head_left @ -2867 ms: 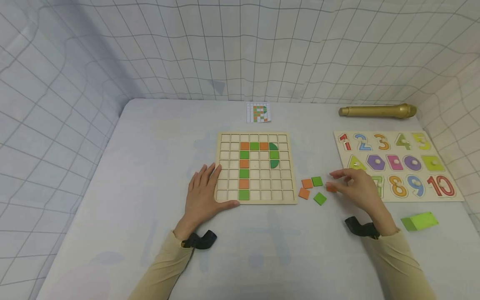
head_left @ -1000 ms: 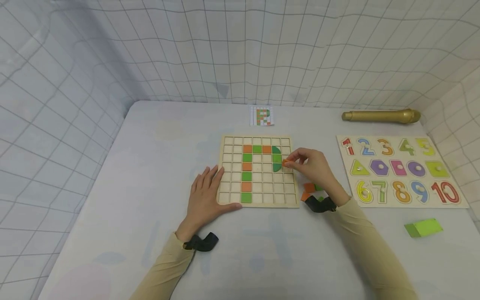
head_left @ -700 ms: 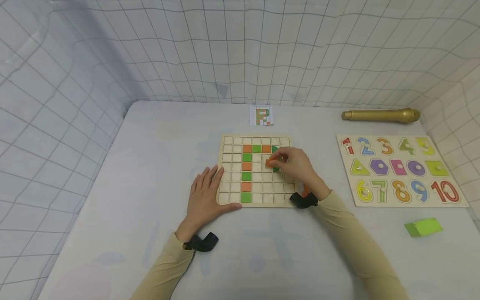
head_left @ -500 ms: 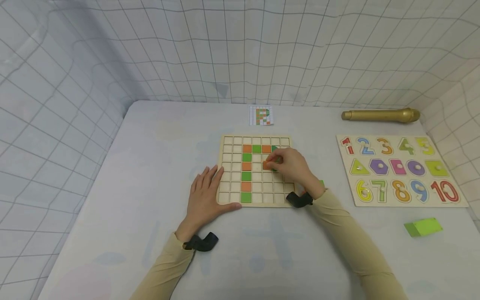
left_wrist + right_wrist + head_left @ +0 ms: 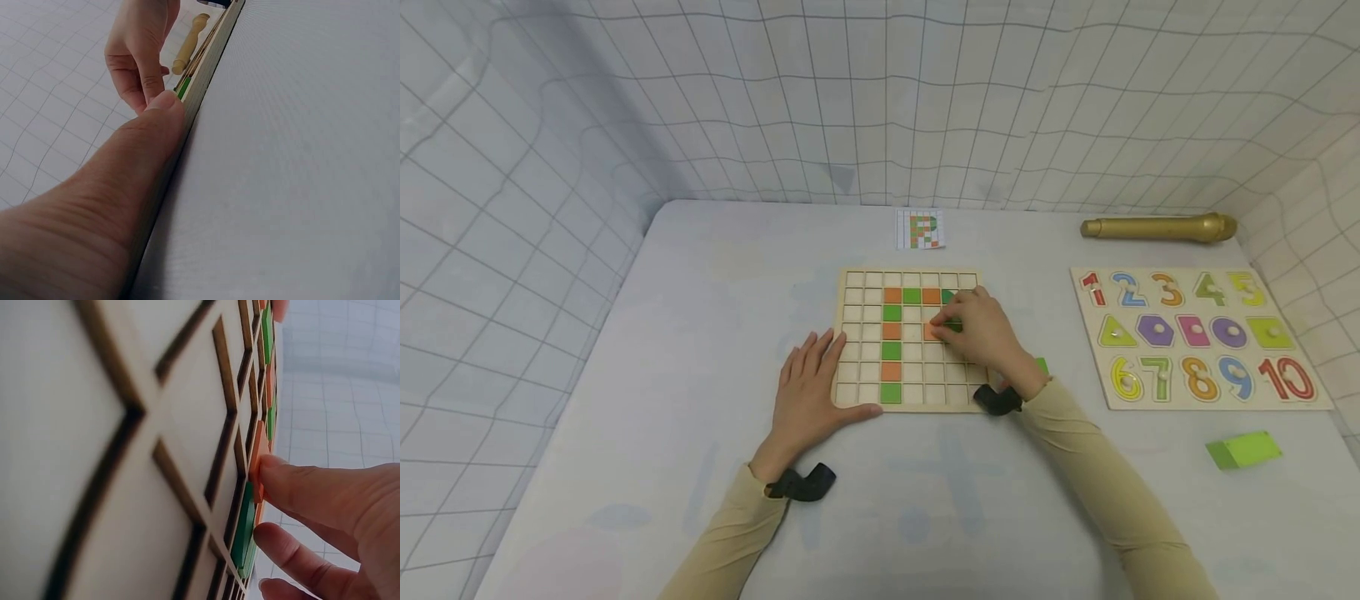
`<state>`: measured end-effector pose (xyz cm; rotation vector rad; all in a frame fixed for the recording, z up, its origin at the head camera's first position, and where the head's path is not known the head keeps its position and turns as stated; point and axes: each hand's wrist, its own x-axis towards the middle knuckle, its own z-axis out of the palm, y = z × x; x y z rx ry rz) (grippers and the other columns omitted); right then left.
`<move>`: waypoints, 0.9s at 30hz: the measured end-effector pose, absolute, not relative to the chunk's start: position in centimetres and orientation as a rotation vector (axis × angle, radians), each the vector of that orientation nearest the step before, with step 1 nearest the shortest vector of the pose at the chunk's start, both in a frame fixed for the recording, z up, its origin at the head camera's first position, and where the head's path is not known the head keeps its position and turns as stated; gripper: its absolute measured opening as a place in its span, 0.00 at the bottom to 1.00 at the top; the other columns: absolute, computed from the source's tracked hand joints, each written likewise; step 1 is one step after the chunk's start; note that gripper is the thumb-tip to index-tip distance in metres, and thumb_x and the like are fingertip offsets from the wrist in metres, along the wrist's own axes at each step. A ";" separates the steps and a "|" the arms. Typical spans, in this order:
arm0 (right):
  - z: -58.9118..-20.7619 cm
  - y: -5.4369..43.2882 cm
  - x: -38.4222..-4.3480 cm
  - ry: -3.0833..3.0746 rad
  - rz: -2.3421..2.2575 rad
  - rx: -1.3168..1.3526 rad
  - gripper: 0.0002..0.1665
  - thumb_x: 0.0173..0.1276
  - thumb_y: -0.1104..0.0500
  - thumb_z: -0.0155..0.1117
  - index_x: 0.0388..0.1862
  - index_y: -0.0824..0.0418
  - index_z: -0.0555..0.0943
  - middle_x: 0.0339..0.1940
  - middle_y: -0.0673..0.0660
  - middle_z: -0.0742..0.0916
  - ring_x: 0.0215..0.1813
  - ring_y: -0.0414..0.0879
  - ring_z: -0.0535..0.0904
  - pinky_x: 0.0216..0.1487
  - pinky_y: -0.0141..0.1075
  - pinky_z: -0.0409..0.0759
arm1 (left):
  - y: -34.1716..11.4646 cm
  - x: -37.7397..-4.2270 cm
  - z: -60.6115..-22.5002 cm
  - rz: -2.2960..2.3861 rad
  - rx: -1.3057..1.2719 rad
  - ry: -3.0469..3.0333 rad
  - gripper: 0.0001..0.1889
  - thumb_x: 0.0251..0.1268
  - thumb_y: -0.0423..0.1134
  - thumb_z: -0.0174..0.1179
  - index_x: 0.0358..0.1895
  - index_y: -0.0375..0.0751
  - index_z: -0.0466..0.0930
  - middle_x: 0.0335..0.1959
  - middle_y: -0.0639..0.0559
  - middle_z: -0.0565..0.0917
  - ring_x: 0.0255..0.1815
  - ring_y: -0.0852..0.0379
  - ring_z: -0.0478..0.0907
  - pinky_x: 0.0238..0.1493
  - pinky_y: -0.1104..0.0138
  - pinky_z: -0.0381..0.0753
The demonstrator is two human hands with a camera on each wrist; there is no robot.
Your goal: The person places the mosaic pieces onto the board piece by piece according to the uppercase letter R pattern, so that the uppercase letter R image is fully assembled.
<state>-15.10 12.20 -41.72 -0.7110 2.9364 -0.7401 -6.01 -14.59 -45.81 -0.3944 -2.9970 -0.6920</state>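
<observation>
A wooden grid board (image 5: pixel 913 408) lies flat, with orange and green square tiles in a column and across an upper row. My left hand (image 5: pixel 808 387) rests with spread fingers at the board's left edge, its thumb (image 5: pixel 156 115) along the near rim. Over the board's right part, my right hand (image 5: pixel 985 333) has thumb and fingers at an orange tile (image 5: pixel 929 331). In the right wrist view the thumb presses this orange tile (image 5: pixel 257 462), which sits slightly raised beside a dark green rounded piece (image 5: pixel 244 531). The hand partly covers the green pieces on the right.
Behind the board lies a small pattern card (image 5: pixel 920 229) showing an R. At the right are a number-and-shape puzzle board (image 5: pixel 1206 400), a gold microphone (image 5: pixel 1157 227) and a green block (image 5: pixel 1243 450). Loose tiles (image 5: pixel 1042 366) lie partly hidden under the right wrist.
My right hand picked up an orange tile from the loose ones, carried it left over the board, and lowered it left of the green rounded piece. The left hand stayed put.
</observation>
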 end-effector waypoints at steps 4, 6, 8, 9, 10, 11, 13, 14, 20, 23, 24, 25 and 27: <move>-41.6 12.3 -14.9 2.955 -0.698 -0.719 0.09 0.59 0.54 0.72 0.37 0.54 0.89 0.38 0.54 0.82 0.42 0.50 0.69 0.39 0.41 0.68 | -14.6 -6.0 -45.8 -0.688 -0.396 -2.993 0.61 0.39 0.72 0.65 0.75 0.42 0.51 0.73 0.43 0.54 0.75 0.47 0.40 0.70 0.51 0.39; -41.6 12.3 -14.9 2.959 -0.688 -0.724 0.09 0.59 0.54 0.72 0.38 0.54 0.89 0.38 0.54 0.82 0.41 0.50 0.69 0.38 0.41 0.68 | -14.6 -6.1 -45.9 -0.687 -0.395 -2.992 0.61 0.39 0.71 0.65 0.75 0.42 0.51 0.73 0.43 0.54 0.75 0.47 0.41 0.70 0.51 0.39; -41.7 12.4 -14.9 2.958 -0.691 -0.726 0.09 0.60 0.54 0.72 0.38 0.54 0.89 0.37 0.54 0.81 0.42 0.51 0.69 0.38 0.41 0.68 | -14.6 -6.1 -45.9 -0.685 -0.397 -2.991 0.61 0.39 0.71 0.66 0.75 0.42 0.51 0.73 0.42 0.54 0.75 0.47 0.40 0.70 0.51 0.39; -41.7 12.4 -14.9 2.955 -0.695 -0.727 0.09 0.60 0.54 0.71 0.38 0.54 0.89 0.37 0.54 0.81 0.42 0.51 0.70 0.39 0.41 0.68 | -14.6 -6.1 -45.9 -0.684 -0.396 -2.992 0.61 0.39 0.71 0.66 0.75 0.42 0.51 0.73 0.42 0.54 0.75 0.47 0.40 0.70 0.51 0.39; -41.7 12.4 -14.8 2.950 -0.704 -0.729 0.10 0.60 0.53 0.71 0.39 0.54 0.89 0.37 0.54 0.81 0.42 0.51 0.70 0.39 0.41 0.69 | -14.6 -6.1 -45.9 -0.683 -0.395 -2.994 0.60 0.39 0.71 0.66 0.75 0.42 0.51 0.73 0.42 0.54 0.75 0.47 0.40 0.70 0.51 0.39; -41.7 12.4 -14.8 2.943 -0.718 -0.733 0.10 0.60 0.53 0.71 0.39 0.55 0.89 0.38 0.54 0.82 0.42 0.51 0.70 0.39 0.42 0.69 | -14.6 -6.1 -46.0 -0.680 -0.394 -2.995 0.61 0.39 0.71 0.65 0.75 0.42 0.51 0.73 0.42 0.54 0.75 0.47 0.40 0.70 0.51 0.39; -41.8 12.5 -14.8 2.930 -0.754 -0.746 0.12 0.60 0.52 0.71 0.40 0.56 0.89 0.39 0.54 0.83 0.42 0.51 0.70 0.40 0.42 0.69 | -14.6 -6.1 -46.0 -0.680 -0.393 -2.998 0.61 0.39 0.71 0.65 0.75 0.42 0.51 0.73 0.42 0.54 0.75 0.47 0.40 0.70 0.51 0.39; -41.8 12.6 -14.8 2.925 -0.777 -0.754 0.13 0.61 0.52 0.70 0.41 0.57 0.88 0.39 0.55 0.83 0.43 0.51 0.70 0.40 0.42 0.69 | -14.6 -6.1 -46.0 -0.681 -0.393 -2.998 0.61 0.39 0.71 0.65 0.75 0.42 0.51 0.73 0.42 0.54 0.75 0.47 0.40 0.70 0.51 0.39; -41.4 13.8 -14.6 2.933 -1.007 -0.745 0.13 0.63 0.56 0.69 0.43 0.62 0.86 0.37 0.56 0.83 0.40 0.52 0.70 0.40 0.42 0.68 | -14.6 -6.1 -46.0 -0.682 -0.402 -2.988 0.60 0.38 0.71 0.66 0.75 0.42 0.52 0.73 0.42 0.55 0.74 0.47 0.41 0.70 0.51 0.40; -40.9 14.6 -14.4 2.953 -1.152 -0.735 0.13 0.63 0.57 0.69 0.44 0.63 0.86 0.38 0.57 0.84 0.41 0.54 0.71 0.40 0.43 0.68 | -14.6 -6.1 -46.0 -0.686 -0.403 -2.984 0.60 0.39 0.71 0.65 0.75 0.42 0.52 0.73 0.42 0.54 0.74 0.46 0.41 0.70 0.51 0.40; -40.8 14.9 -14.3 2.964 -1.186 -0.723 0.14 0.63 0.57 0.68 0.44 0.63 0.85 0.39 0.57 0.84 0.42 0.54 0.71 0.41 0.44 0.69 | -14.6 -6.1 -46.0 -0.687 -0.405 -2.982 0.60 0.39 0.71 0.65 0.75 0.42 0.52 0.73 0.42 0.54 0.74 0.46 0.42 0.70 0.51 0.40; -40.6 15.3 -14.2 2.978 -1.217 -0.711 0.14 0.64 0.58 0.68 0.45 0.64 0.85 0.39 0.57 0.84 0.42 0.54 0.71 0.42 0.45 0.69 | -14.6 -6.1 -46.0 -0.687 -0.408 -2.979 0.60 0.39 0.71 0.65 0.75 0.42 0.52 0.73 0.42 0.54 0.74 0.46 0.42 0.70 0.51 0.40; -40.4 15.9 -14.0 3.002 -1.269 -0.674 0.14 0.64 0.57 0.67 0.45 0.64 0.85 0.40 0.57 0.85 0.43 0.54 0.71 0.41 0.45 0.69 | -14.7 -6.1 -46.1 -0.688 -0.414 -2.972 0.60 0.40 0.72 0.64 0.75 0.42 0.52 0.73 0.42 0.55 0.74 0.46 0.42 0.70 0.51 0.40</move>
